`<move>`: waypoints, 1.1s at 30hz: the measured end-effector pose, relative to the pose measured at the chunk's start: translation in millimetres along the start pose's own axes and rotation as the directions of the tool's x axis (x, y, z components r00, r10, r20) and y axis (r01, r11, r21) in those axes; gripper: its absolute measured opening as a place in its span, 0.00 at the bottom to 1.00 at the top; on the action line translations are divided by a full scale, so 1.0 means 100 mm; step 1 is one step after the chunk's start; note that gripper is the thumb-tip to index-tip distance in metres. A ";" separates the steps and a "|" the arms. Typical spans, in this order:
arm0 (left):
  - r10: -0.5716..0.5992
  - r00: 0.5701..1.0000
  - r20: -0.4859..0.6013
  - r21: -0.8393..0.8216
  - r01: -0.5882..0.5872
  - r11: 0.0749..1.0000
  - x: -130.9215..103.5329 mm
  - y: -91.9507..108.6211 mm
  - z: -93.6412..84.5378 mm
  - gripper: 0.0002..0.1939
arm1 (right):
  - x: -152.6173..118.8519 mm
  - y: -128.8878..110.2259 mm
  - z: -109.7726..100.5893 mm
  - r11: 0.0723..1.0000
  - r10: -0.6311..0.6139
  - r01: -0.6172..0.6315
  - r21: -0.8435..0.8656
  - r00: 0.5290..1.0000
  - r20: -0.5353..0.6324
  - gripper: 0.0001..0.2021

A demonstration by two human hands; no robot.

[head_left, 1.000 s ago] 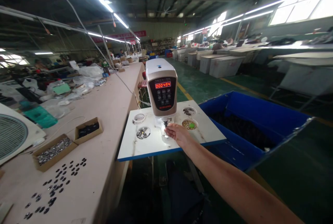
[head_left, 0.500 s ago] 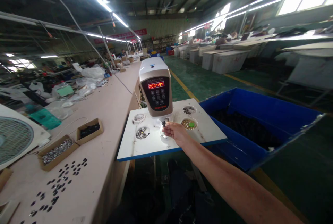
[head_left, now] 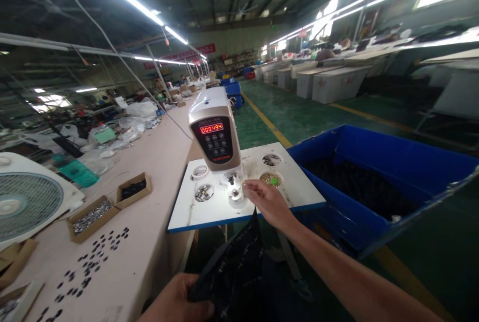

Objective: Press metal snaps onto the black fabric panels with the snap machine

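Observation:
Dark patterned cloth (head_left: 239,267) is gripped by my left hand (head_left: 179,298) at the bottom of the view, thumb on top. One corner of it rises toward the white worktop (head_left: 187,214). My right hand (head_left: 267,201) is just right of the lower die (head_left: 235,193) of a button press (head_left: 215,135), fingers drawn together. Whatever may be between these fingertips is too small to make out. Red digits on the press read 000494. Round openings in the worktop hold small metal parts (head_left: 204,192) and brass-coloured pieces (head_left: 267,178) with a green item (head_left: 274,181).
A large blue bin (head_left: 404,162) with dark material stands on the right. On the long table (head_left: 138,242) at left are small cardboard boxes (head_left: 92,217) of parts, scattered dark discs (head_left: 90,264) and a white fan (head_left: 33,202).
My right hand has drawn back from under the press head to the right of the die. My left hand has come into view from below with the dark cloth.

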State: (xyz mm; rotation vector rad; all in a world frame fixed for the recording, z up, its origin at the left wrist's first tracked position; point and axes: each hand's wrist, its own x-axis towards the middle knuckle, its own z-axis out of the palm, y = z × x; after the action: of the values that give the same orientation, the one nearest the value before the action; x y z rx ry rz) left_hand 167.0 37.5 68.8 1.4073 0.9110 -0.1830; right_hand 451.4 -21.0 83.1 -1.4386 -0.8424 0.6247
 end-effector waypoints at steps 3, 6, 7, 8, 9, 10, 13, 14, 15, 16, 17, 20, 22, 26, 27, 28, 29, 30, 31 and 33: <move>0.097 0.990 0.104 -0.025 -0.095 0.995 0.12 0.26 0.01 0.16 | -0.47 -0.24 -0.03 0.770 -0.415 0.543 -0.335 0.825 0.383 0.31; 0.203 0.968 0.148 0.059 -0.213 0.975 0.24 0.52 0.02 0.15 | -0.64 -0.24 0.05 0.639 -0.350 0.651 -0.411 0.721 0.598 0.44; 0.243 0.959 0.149 0.114 -0.260 0.959 0.29 0.59 0.01 0.14 | -0.62 -0.20 0.07 0.650 -0.292 0.616 -0.446 0.744 0.601 0.44; 0.283 0.948 0.144 0.174 -0.306 0.936 0.34 0.65 0.01 0.14 | -0.57 -0.14 0.08 0.678 -0.224 0.560 -0.475 0.774 0.593 0.41; 0.320 0.938 0.136 0.235 -0.344 0.909 0.39 0.70 0.00 0.13 | -0.51 -0.09 0.08 0.716 -0.144 0.492 -0.496 0.799 0.584 0.35; 0.343 0.931 0.127 0.288 -0.365 0.885 0.45 0.73 -0.01 0.12 | -0.44 -0.04 0.07 0.756 -0.061 0.416 -0.505 0.813 0.579 0.27; 0.336 0.934 0.122 0.339 -0.357 0.871 0.61 0.77 -0.03 0.10 | -0.29 0.06 -0.01 0.850 0.119 0.233 -0.472 0.789 0.603 0.09; 0.336 0.933 0.125 0.330 -0.359 0.873 0.66 0.77 -0.04 0.10 | -0.26 0.09 -0.03 0.873 0.146 0.187 -0.450 0.782 0.606 0.07; 0.342 0.931 0.126 0.314 -0.364 0.877 0.71 0.77 -0.04 0.10 | -0.24 0.11 -0.04 0.896 0.158 0.144 -0.421 0.781 0.604 0.06; 0.352 0.928 0.120 0.293 -0.372 0.881 0.76 0.77 -0.04 0.10 | -0.22 0.13 -0.05 0.915 0.165 0.103 -0.391 0.787 0.594 0.05; 0.363 0.926 0.109 0.270 -0.379 0.885 0.81 0.78 -0.04 0.11 | -0.21 0.15 -0.04 0.928 0.171 0.067 -0.367 0.799 0.577 0.04; 0.334 0.940 0.068 0.177 -0.341 0.923 0.93 0.81 -0.04 0.14 | -0.14 0.18 -0.01 0.935 0.199 -0.011 -0.354 0.844 0.498 0.02; 0.293 0.954 0.068 0.086 -0.298 0.951 1.02 0.84 -0.05 0.16 | -0.06 0.18 0.00 0.921 0.209 -0.023 -0.389 0.873 0.442 0.03; 0.253 0.960 0.118 -0.095 -0.243 0.965 1.21 0.87 -0.10 0.16 | 0.10 0.20 -0.02 0.898 0.260 -0.047 -0.439 0.859 0.441 0.09; 0.240 0.962 0.128 -0.124 -0.225 0.966 1.26 0.87 -0.12 0.15 | 0.15 0.23 -0.03 0.896 0.271 -0.049 -0.441 0.847 0.458 0.12; 0.227 0.964 0.139 -0.146 -0.207 0.967 1.31 0.88 -0.14 0.15 | 0.19 0.25 -0.04 0.898 0.273 -0.046 -0.438 0.838 0.472 0.16; 0.218 0.965 0.148 -0.162 -0.194 0.968 1.36 0.89 -0.16 0.15 | 0.24 0.28 -0.04 0.903 0.261 -0.036 -0.427 0.836 0.483 0.18; 0.215 0.964 0.155 -0.171 -0.188 0.967 1.41 0.91 -0.19 0.15 | 0.29 0.31 -0.04 0.909 0.242 -0.021 -0.417 0.840 0.486 0.19; 0.218 0.963 0.157 -0.174 -0.191 0.966 1.46 0.94 -0.21 0.15 | 0.35 0.35 -0.04 0.910 0.222 -0.004 -0.415 0.849 0.479 0.19; 0.227 0.963 0.147 -0.168 -0.202 0.965 1.56 1.02 -0.27 0.16 | 0.47 0.40 -0.01 0.893 0.187 0.029 -0.450 0.884 0.429 0.18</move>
State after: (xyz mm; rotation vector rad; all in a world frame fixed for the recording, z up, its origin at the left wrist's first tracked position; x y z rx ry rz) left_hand 320.4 144.1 50.0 1.3175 0.6167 -0.0626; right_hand 484.2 18.7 49.0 -1.7763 -1.3777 0.9032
